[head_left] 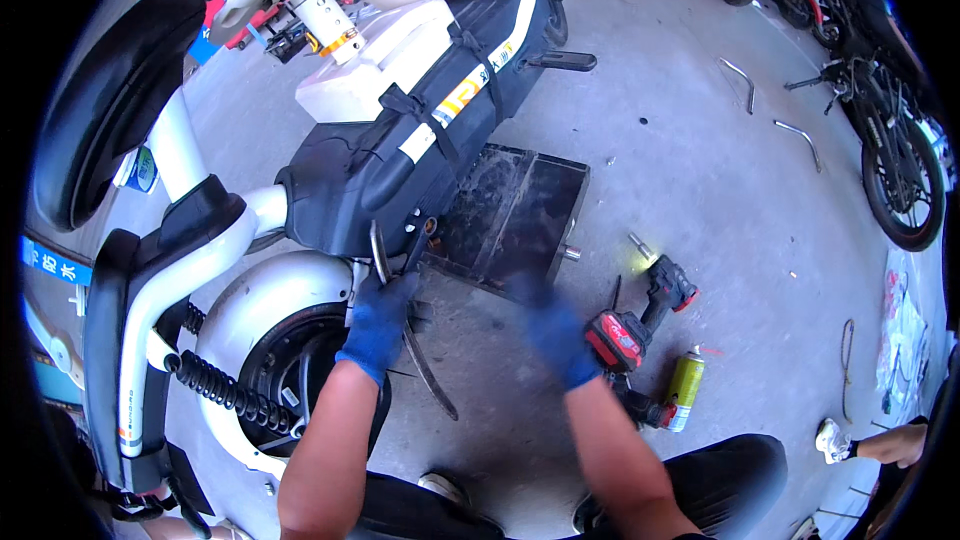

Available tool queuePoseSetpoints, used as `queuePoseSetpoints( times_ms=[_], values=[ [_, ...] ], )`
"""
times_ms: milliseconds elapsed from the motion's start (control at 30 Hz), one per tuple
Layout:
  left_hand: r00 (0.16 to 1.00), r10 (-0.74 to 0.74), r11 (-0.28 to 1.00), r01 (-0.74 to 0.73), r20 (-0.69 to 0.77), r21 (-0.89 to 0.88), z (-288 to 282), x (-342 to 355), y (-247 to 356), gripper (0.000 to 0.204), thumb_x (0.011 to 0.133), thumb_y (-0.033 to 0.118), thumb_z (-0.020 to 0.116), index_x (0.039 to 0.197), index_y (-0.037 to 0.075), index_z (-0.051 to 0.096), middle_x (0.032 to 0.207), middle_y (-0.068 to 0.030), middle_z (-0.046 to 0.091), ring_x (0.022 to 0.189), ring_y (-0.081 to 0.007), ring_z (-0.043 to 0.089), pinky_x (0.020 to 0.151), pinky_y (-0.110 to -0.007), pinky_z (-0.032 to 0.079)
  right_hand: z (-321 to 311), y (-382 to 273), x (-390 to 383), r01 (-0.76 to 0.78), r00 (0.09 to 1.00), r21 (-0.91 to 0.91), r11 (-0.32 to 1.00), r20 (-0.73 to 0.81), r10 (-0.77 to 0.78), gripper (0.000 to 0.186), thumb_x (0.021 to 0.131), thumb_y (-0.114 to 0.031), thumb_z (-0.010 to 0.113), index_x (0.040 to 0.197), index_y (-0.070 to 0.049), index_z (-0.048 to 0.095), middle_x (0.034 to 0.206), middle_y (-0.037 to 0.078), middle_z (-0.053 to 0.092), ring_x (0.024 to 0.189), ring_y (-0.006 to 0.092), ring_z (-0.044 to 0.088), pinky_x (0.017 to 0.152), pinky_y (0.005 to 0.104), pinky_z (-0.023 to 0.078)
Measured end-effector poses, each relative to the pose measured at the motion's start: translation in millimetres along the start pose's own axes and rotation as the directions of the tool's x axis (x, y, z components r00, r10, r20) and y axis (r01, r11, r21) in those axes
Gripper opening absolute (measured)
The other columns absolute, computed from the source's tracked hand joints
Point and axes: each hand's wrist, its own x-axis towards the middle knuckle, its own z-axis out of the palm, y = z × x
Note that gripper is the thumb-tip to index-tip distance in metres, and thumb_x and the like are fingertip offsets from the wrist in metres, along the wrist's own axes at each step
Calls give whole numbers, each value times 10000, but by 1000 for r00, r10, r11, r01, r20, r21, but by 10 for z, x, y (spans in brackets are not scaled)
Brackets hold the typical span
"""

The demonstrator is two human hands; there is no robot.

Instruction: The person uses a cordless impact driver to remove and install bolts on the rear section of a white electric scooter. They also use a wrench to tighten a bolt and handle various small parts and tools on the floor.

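My left hand (376, 325), in a blue glove, is closed around a curved metal bar (430, 380). The bar sticks out above and below the fingers, beside the scooter's lower body. My right hand (555, 335), gloved in blue too, is smeared by motion, and its fingers cannot be made out. It hovers over the floor, left of a red and black cordless power tool (615, 340). The white and black scooter (350, 180) fills the left side, its white-fendered wheel (300, 380) close to my left forearm. A dark metal box (520, 210) sits against the scooter's side.
A second cordless tool (670, 290) with its light on and a yellow-green spray can (685, 390) are right of my right hand. Two bent metal tubes (738, 85) lie farther off. Motorcycles (890, 160) line the right. Another person's foot (832, 440) shows at lower right.
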Motion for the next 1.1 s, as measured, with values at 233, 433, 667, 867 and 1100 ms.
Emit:
queuePoseSetpoints(
  times_ms=[233,433,667,867,1100],
  values=[
    [972,226,973,-222,70,-58,-137,-88,390,486,883,388,565,1184,10,512,1052,-122,605,951,-200,586,821,-348,465,937,1343,-548,339,785,-151,929,590,-191,250,943,-232,486,1074,-34,564,874,55,591,752,111,575,655,278,520],
    [911,407,900,-412,65,141,-252,75,267,463,902,369,540,1216,30,508,1108,-123,598,984,-216,585,845,-349,460,960,1056,-415,722,685,-95,685,237,-689,208,947,-227,464,1007,-48,553,750,52,576,637,137,584,529,291,471],
    [632,769,322,-520,102,791,-213,55,346,212,881,205,546,998,38,602,827,-211,624,761,-361,618,645,-386,488,1370,1371,136,794,237,-607,22,277,-931,214,932,-201,492,893,2,545,626,184,531,538,224,547,499,369,405],
    [540,821,55,-395,184,917,-157,46,393,159,872,207,550,796,67,552,663,-202,579,619,-396,578,519,-445,444,1394,1337,146,817,249,-575,46,278,-928,200,934,-195,459,849,-31,537,688,179,571,600,314,556,537,398,416],
    [581,796,15,-297,169,955,-71,30,479,222,877,261,553,750,79,560,592,-202,553,584,-396,565,495,-450,429,1064,1541,474,597,551,426,680,398,-733,160,929,-181,462,972,-54,548,804,140,584,720,268,585,619,375,452]
  ],
)
